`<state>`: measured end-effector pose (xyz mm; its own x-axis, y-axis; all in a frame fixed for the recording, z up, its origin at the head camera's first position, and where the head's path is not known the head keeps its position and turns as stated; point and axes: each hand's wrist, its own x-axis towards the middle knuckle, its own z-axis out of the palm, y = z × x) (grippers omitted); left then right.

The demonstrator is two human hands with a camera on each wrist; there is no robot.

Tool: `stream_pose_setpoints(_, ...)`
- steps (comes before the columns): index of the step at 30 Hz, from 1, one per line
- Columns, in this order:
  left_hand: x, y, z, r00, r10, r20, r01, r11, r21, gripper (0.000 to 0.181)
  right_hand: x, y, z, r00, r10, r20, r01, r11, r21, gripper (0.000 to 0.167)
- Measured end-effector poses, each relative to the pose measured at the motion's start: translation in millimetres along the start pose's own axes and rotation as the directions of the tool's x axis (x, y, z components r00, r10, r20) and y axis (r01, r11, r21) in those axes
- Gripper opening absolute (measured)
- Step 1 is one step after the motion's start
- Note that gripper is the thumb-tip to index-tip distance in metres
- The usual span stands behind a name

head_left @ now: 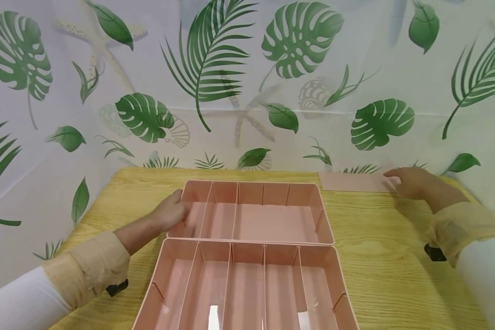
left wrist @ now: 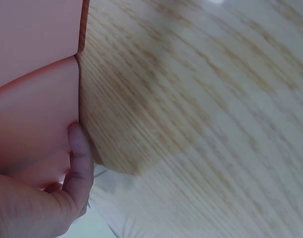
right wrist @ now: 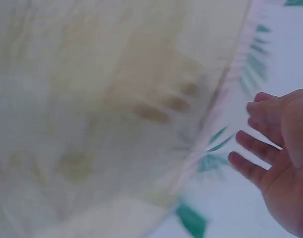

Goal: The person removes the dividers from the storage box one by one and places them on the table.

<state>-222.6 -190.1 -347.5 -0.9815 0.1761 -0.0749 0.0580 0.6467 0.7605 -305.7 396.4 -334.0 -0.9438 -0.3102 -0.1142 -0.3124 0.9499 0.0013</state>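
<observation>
Two pink trays stand one behind the other; dividers split the far tray [head_left: 272, 220] into two narrow sections and one wide one, and the near tray [head_left: 247, 288] into several. My left hand [head_left: 170, 212] grips the far tray's left wall; in the left wrist view the fingers of that hand [left wrist: 47, 201] bend over the pink wall [left wrist: 32, 119]. At the back right lies a flat pink strip [head_left: 352, 182], with my right hand [head_left: 414, 184] at its right end. The right wrist view shows my right hand [right wrist: 285, 158] with fingers apart; contact with the strip cannot be told.
The wooden table [head_left: 375, 266] extends to both sides of the trays. A leaf-patterned sheet [head_left: 239, 133] hangs behind the table's back edge and along its left side.
</observation>
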Motion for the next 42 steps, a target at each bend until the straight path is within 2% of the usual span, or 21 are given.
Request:
stream_pose_setpoints(2,0.2,0.2,-0.2,1.0,-0.002,0.004,0.002,1.0,0.002,0.049,2.0,-11,-11,0.998,-0.038,-0.057,0.039,0.999,0.006,0.041)
stream_pose_setpoints(5,0.3,0.3,-1.1,1.0,-0.002,0.013,0.002,1.0,0.006,0.047,5.0,-39,-29,0.979,-0.156,-0.134,0.155,0.988,-0.02,0.038)
stream_pose_setpoints(7,0.6,0.1,-1.4,1.0,0.0,0.017,0.0,1.0,0.005,0.045,5.0,-65,-41,0.952,-0.245,-0.185,0.241,0.97,-0.046,0.035)
stream_pose_setpoints(10,0.4,0.9,-0.9,1.0,0.003,0.015,-0.003,1.0,0.007,0.041,-0.3,-108,-56,0.888,-0.381,-0.257,0.371,0.925,-0.087,0.032)
stream_pose_setpoints(12,0.0,1.2,0.0,1.0,0.007,0.01,-0.007,1.0,0.005,0.04,-7.7,-138,-63,0.839,-0.46,-0.29,0.447,0.887,-0.116,0.031)
stream_pose_setpoints(14,0.0,0.1,0.7,1.0,0.004,0.003,-0.004,1.0,0.004,0.041,-16.3,-168,-66,0.776,-0.547,-0.315,0.531,0.835,-0.142,0.032)
stream_pose_setpoints(16,-0.4,-0.7,1.3,1.0,0.0,0.0,0.0,1.0,0.003,0.042,-26.9,-197,-67,0.713,-0.629,-0.309,0.605,0.775,-0.18,0.033)
stream_pose_setpoints(21,-2.1,0.8,0.7,1.0,0.003,0.002,-0.003,1.0,0.0,0.041,-58.0,-257,-63,0.526,-0.815,-0.243,0.782,0.575,-0.239,0.035)
stream_pose_setpoints(22,-2.1,0.9,0.6,1.0,0.006,0.001,-0.006,1.0,-0.002,0.041,-65.0,-266,-63,0.5,-0.838,-0.219,0.804,0.543,-0.241,0.036)
stream_pose_setpoints(24,-1.8,0.8,0.0,1.0,0.01,0.001,-0.01,1.0,-0.01,0.041,-79.3,-282,-60,0.466,-0.87,-0.161,0.841,0.493,-0.225,0.035)
stream_pose_setpoints(28,-1.4,-1.3,-1.3,0.999,0.039,-0.003,-0.039,0.999,-0.025,0.039,-101.6,-302,-54,0.452,-0.892,-0.007,0.875,0.445,-0.188,0.035)
stream_pose_setpoints(31,-1.5,-1.2,-2.5,0.999,0.05,-0.003,-0.05,0.998,-0.036,0.039,-108.1,-308,-44,0.435,-0.898,0.061,0.886,0.415,-0.209,0.032)
stream_pose_setpoints(34,-1.8,-0.3,-2.5,0.999,0.034,-0.009,-0.034,0.999,-0.041,0.041,-108.8,-310,-28,0.419,-0.905,0.077,0.867,0.374,-0.331,0.025)
stream_pose_setpoints(37,-1.9,1.3,-1.7,1.0,0.008,0.004,-0.008,0.999,-0.045,0.041,-108.6,-310,-12,0.395,-0.914,0.088,0.81,0.302,-0.502,0.026)
stream_pose_setpoints(40,-1.5,1.9,-0.7,1.0,-0.002,0.012,0.002,0.999,-0.042,0.04,-108.9,-309,-1,0.374,-0.922,0.098,0.755,0.241,-0.609,0.029)
stream_pose_setpoints(42,-0.7,1.8,-0.3,1.0,-0.003,0.011,0.003,0.999,-0.036,0.041,-109.4,-308,2,0.378,-0.92,0.105,0.744,0.234,-0.626,0.029)
